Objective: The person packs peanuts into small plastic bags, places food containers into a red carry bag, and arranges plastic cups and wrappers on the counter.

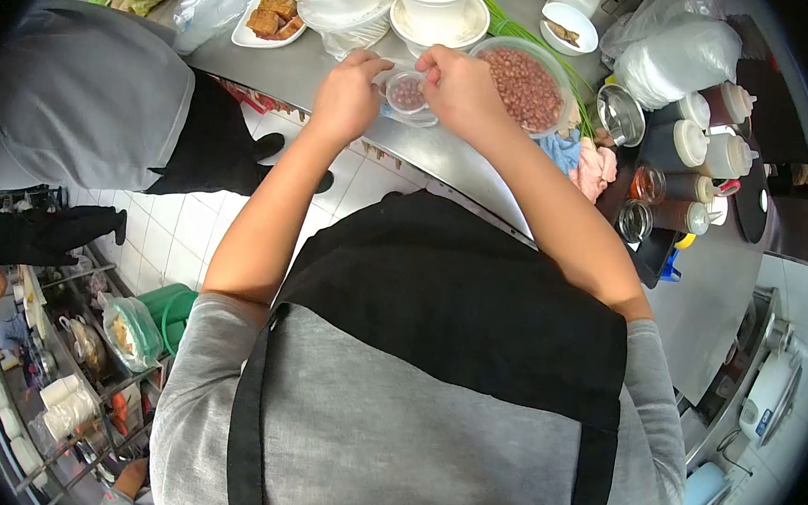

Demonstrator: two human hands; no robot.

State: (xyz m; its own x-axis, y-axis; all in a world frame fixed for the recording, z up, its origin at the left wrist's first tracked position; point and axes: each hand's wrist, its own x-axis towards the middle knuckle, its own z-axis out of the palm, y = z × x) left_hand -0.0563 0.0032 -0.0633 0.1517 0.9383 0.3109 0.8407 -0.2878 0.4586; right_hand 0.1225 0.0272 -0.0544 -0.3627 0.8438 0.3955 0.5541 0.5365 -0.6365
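A small clear plastic cup (405,93) with reddish-brown peanuts or beans inside stands near the front edge of the steel counter. My left hand (348,96) is closed, its fingertips pinching the clear plastic at the cup's left rim. On the other side, my right hand (464,91) pinches the right rim, fingers curled. Whether a separate lid lies between my fingers is hard to make out. Just right of my right hand sits a large round tub (523,86) full of the same reddish-brown pieces.
White bowls (432,17) are stacked behind my hands. A plate of fried pieces (272,22) lies to the left. Green stalks (507,23), a steel bowl (621,115), cloths (593,168) and sauce bottles (690,142) line the right. A person in grey (84,99) stands at left.
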